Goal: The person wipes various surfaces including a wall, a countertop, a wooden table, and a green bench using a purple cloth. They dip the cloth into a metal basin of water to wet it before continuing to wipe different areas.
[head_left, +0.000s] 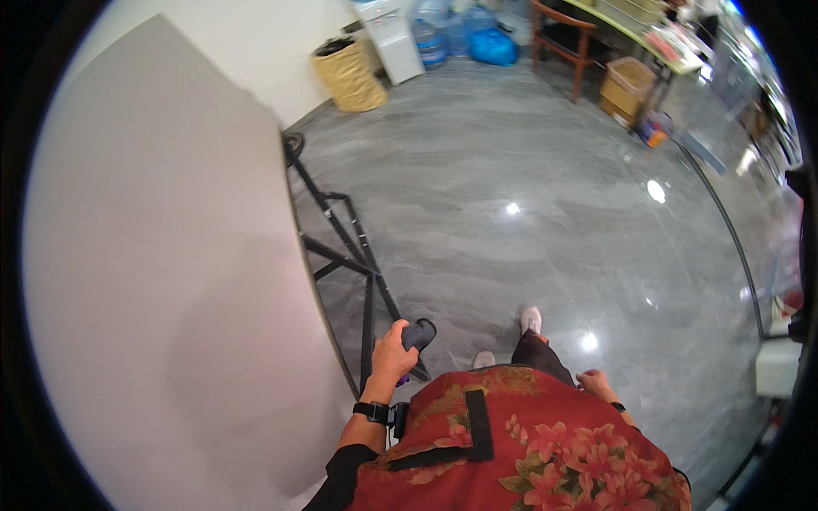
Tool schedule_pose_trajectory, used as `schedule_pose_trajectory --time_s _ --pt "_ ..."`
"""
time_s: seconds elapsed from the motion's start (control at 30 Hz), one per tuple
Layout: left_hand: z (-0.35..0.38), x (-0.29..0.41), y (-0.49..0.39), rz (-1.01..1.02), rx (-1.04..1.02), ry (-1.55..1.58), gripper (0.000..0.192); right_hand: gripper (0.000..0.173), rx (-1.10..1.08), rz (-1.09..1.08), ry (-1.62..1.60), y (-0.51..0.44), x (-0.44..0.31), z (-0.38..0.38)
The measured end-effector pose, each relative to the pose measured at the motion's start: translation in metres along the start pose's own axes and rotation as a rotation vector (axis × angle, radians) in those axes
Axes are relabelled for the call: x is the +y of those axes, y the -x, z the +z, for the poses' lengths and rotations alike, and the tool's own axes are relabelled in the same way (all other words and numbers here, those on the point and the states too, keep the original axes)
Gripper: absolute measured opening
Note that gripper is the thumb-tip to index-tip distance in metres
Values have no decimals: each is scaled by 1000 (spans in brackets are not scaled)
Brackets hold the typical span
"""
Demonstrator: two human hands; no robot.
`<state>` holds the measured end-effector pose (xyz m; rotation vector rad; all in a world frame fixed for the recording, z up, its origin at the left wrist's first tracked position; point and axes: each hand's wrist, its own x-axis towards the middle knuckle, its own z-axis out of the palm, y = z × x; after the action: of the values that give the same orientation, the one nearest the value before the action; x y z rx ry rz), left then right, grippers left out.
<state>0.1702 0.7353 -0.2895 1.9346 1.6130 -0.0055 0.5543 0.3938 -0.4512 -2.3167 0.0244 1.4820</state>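
Note:
My left hand [393,354] is closed around a dark grey cylindrical object [419,333]. It looks like a cup or bottle, but its exact kind is unclear. A small purple part [402,381] shows below that hand, partly hidden by it. Just beyond the held object is the lower end of a black metal frame [386,297], which stands under a large pale panel [211,255] on my left. My right hand [595,383] hangs by my right side above the floor, fingers loosely curled. Nothing is visible in it, though its palm side is hidden.
A yellow-tan bag-like bin [349,75] stands by a white water dispenser [391,41] at the wall. Large water bottles [429,45], a blue plastic bag [493,47], a wooden chair [578,64] and a cardboard box [623,92] follow rightward. A black cable [725,204] curves over the grey floor [486,160].

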Motion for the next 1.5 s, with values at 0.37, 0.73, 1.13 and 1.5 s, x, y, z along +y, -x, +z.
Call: schedule_pose_trajectory --time_s 0.37,0.73,1.13,1.5 --pt "-137 73 -7 -39 875 -238 52 26 -258 -387 509 -147 -240 -70" --pt "-257 77 80 -833 1163 -1269 60 18 -375 -454 672 -244 -384 -55" --pt "-333 50 -10 -675 1243 -1341 66 23 -393 -501 692 -172 -494 35" --pt "-385 50 -112 -493 1034 -1313 45 27 -485 -717 933 -260 -494 57"
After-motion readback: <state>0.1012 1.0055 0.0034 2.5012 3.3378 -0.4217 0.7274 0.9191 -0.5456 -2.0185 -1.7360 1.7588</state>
